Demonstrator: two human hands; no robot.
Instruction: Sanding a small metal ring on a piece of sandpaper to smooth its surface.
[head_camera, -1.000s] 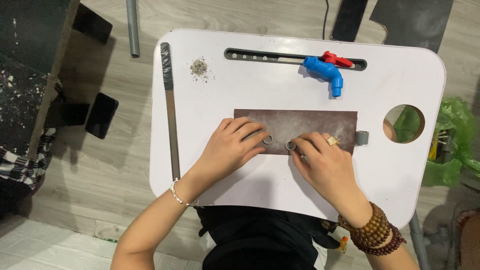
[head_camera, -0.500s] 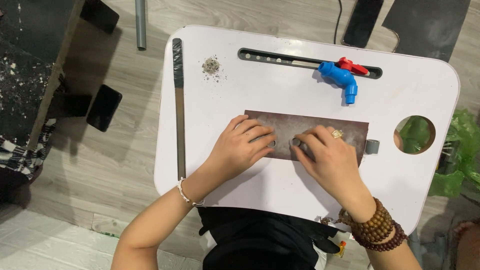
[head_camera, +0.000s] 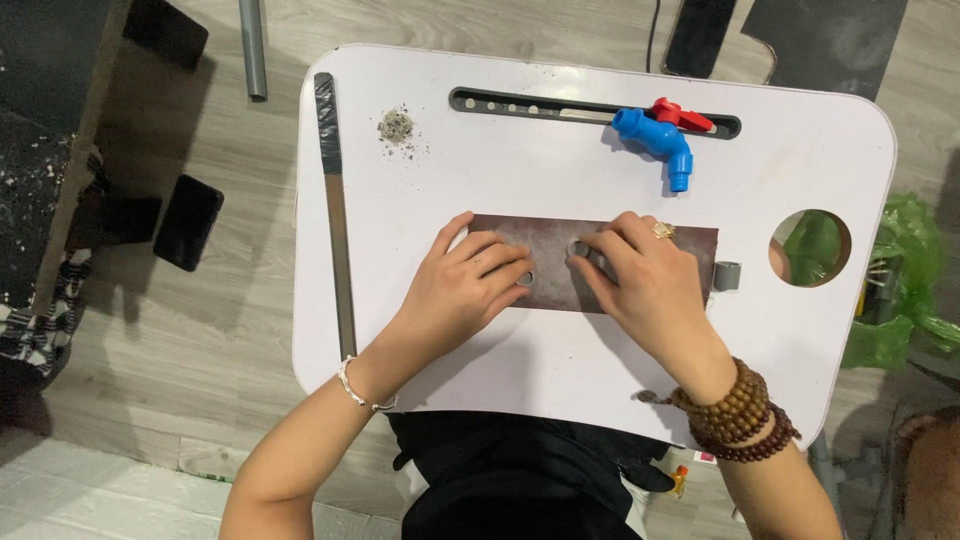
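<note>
A brown sheet of sandpaper (head_camera: 540, 235) lies flat in the middle of the white lap table (head_camera: 480, 160). My left hand (head_camera: 465, 290) presses a small grey ring (head_camera: 525, 278) onto the sheet with its fingertips. Just beside it, my right hand (head_camera: 645, 280) holds a second small grey ring (head_camera: 578, 248) against the sheet. That hand wears a ring, and bead bracelets sit on its wrist. The two hands almost touch.
A blue tap with a red handle (head_camera: 660, 135) lies by the table's long slot (head_camera: 520, 104). A short grey pipe piece (head_camera: 727, 275) sits at the sheet's right end. A metal strip (head_camera: 335, 210) runs along the left side. Grey dust (head_camera: 396, 126) and a round hole (head_camera: 810, 247) are also on the table.
My right hand has shifted its ring slightly toward the sheet's far edge. The left hand stays almost where it was. The view has shifted a little.
</note>
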